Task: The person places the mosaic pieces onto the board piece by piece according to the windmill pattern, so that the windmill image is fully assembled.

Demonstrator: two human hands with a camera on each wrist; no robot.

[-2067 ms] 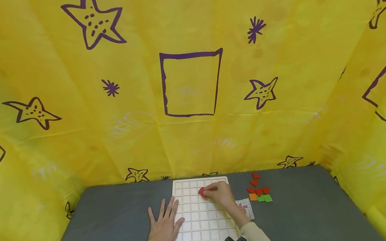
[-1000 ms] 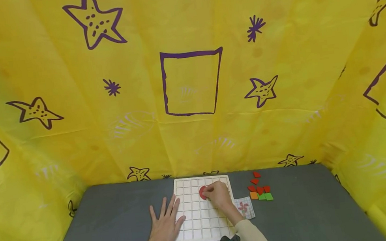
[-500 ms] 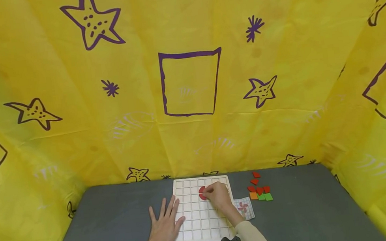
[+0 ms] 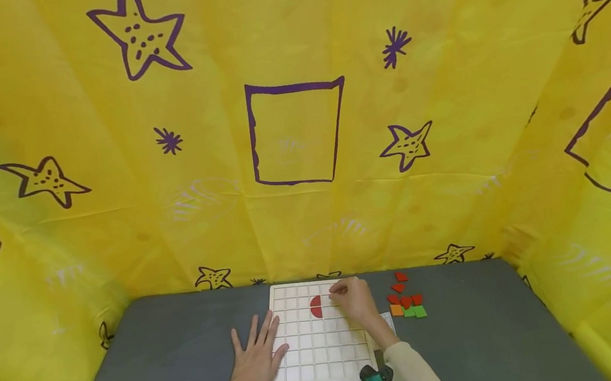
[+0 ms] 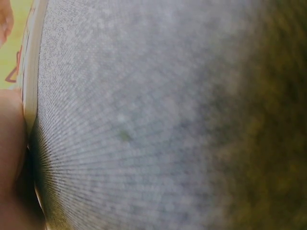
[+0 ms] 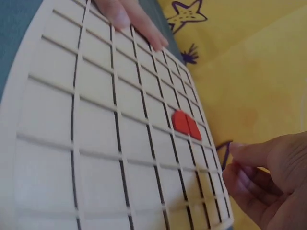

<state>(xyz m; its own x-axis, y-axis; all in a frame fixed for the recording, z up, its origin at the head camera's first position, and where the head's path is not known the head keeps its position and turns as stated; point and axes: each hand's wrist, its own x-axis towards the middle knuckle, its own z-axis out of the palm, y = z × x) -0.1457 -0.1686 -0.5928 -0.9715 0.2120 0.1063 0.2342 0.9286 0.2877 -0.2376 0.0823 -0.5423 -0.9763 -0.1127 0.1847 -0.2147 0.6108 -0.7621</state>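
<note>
A white grid board (image 4: 307, 374) lies on the table, with two red quarter-round tiles in adjoining cells near its far side. The upper tile (image 4: 315, 301) and lower tile (image 4: 316, 312) form a half disc. My left hand (image 4: 254, 366) rests spread along the board's left edge. Just right of the tiles, my right hand (image 4: 354, 301) hovers over the board's far right part. In the right wrist view its thumb and fingers (image 6: 249, 153) are loosely curled, with a gap and nothing held. The left wrist view shows mostly blurred grey table.
Several loose red tiles (image 4: 405, 301) lie right of the board, beside an orange square (image 4: 396, 310) and green tiles (image 4: 420, 311). A small pattern card (image 4: 390, 320) is mostly hidden by my right forearm. A yellow patterned curtain (image 4: 310, 228) stands behind the table.
My right hand has let go of the lower red tile and moved right, away from it. Both red tiles now show fully. My forearm covers more of the card. The left hand stays put.
</note>
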